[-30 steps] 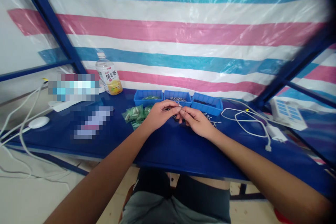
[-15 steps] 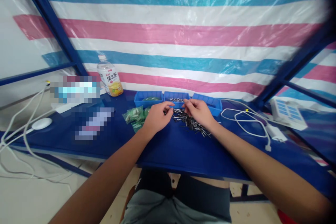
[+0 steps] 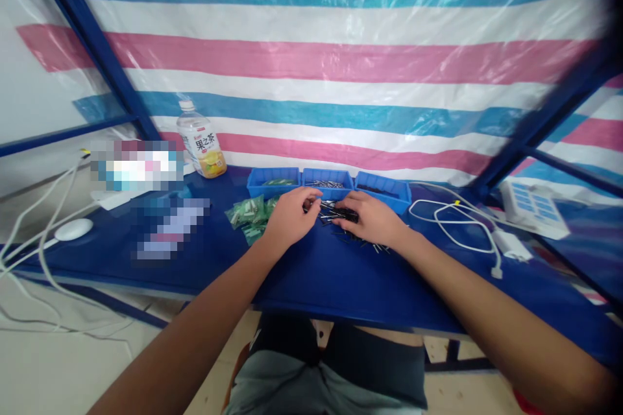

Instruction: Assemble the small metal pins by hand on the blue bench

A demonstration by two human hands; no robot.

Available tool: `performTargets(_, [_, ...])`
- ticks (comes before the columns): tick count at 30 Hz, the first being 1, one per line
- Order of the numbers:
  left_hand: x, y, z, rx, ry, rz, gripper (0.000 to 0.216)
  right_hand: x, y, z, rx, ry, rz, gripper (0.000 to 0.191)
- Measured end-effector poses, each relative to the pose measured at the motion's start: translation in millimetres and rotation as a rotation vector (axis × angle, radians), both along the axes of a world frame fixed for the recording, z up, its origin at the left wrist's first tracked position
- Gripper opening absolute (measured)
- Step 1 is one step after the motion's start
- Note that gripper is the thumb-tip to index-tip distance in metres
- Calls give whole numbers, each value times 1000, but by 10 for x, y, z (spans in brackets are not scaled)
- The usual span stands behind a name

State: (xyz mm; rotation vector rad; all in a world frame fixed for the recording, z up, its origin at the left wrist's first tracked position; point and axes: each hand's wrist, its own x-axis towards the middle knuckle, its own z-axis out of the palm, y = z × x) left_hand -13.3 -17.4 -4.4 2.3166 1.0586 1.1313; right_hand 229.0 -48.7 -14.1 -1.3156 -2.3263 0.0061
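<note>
Thin black and silver rods (image 3: pixel 372 245) lie in a loose pile on the blue table. Over the pile is my right hand (image 3: pixel 374 217), its thumb and fingers apart and touching the rods. My left hand (image 3: pixel 293 215) is curled closed at the pile's left end; something dark shows between its fingers, too small to make out. Behind the hands stand three blue bins: the left bin (image 3: pixel 257 190) holds green pieces, the middle bin (image 3: pixel 328 194) silver rods, the right bin (image 3: pixel 396 203) dark pieces. Small green-looking plastic bags (image 3: pixel 246 212) lie beside my left hand, partly covered by it.
A drink bottle (image 3: pixel 203 146) stands at the back left. White cables and a plug (image 3: pixel 511 245) lie on the right near a white box (image 3: pixel 533 209). On the left are a round white object (image 3: pixel 74 229) and blurred-out items. Blue frame posts rise at both sides.
My right hand has come down onto the rod pile and its thumb and fingers have spread. My left hand has stayed almost in place. Dark pieces now show in the right bin.
</note>
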Motion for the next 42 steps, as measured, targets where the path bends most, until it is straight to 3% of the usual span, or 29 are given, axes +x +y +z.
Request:
performTargets(9, [110,-50,-76,0,42,-83,25,-56,44,-58,-9,44,1,19])
performTargets(16, [158,-56,-119,3,60,-105,27,-57,57,-52,11,273,-19,13])
performTargets(21, [129,-58,-100,-54,9,-116,47,-52,15,-6,83,360,-70,16])
performTargets(24, [132,-61,-109,-66,16,-140,47,-94,-21,8,114,429,-125,21])
performTargets(31, [131,-77,-108,13,3,-179,40,-202,-76,-20,5,507,-151,21])
performTargets(38, [145,-35,-127,27,-35,-247,61,-194,-61,-53,-63,560,-108,17])
performTargets(42, [179,-50,-85,81,-48,-264,51,-178,-83,-45,-44,584,-80,16])
